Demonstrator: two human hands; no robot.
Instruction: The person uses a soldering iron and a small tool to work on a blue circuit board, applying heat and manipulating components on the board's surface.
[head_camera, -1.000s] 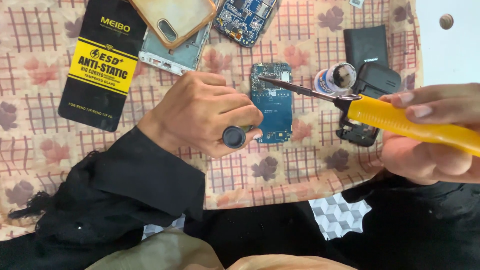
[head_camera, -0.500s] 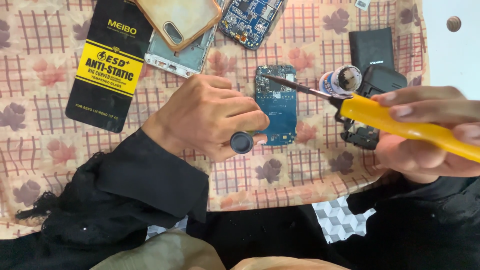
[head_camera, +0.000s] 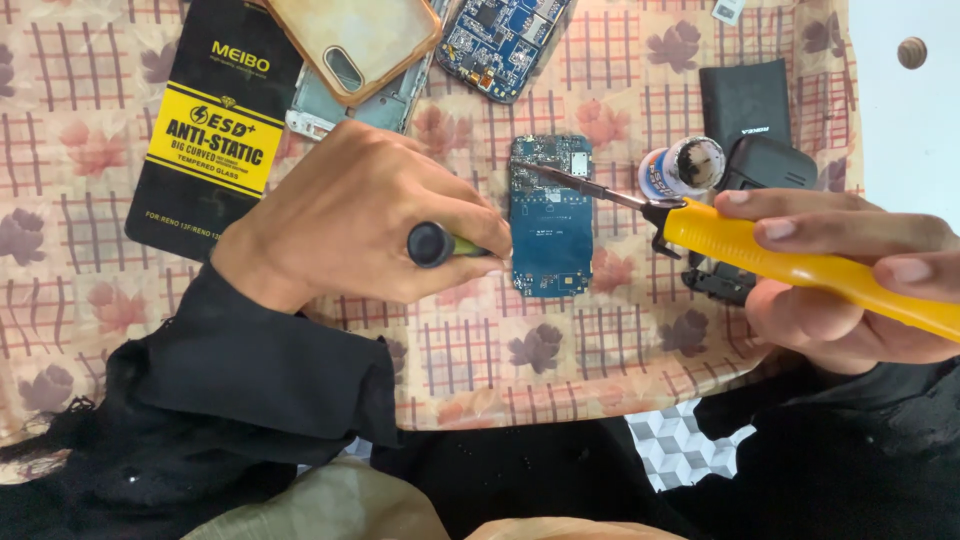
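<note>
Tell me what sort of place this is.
Probably an informal phone repair spot, set up on a patterned cloth. A bare blue circuit board lies under a yellow-handled soldering iron in the right hand, with a phone case and battery nearby.

A checked cloth with leaf prints (head_camera: 560, 350) covers the desk. At its centre lies a blue circuit board (head_camera: 550, 235); a black packet (head_camera: 215, 130) at ten o'clock, a phone case (head_camera: 350, 40) at eleven, a black battery (head_camera: 745, 100) at two.
</note>
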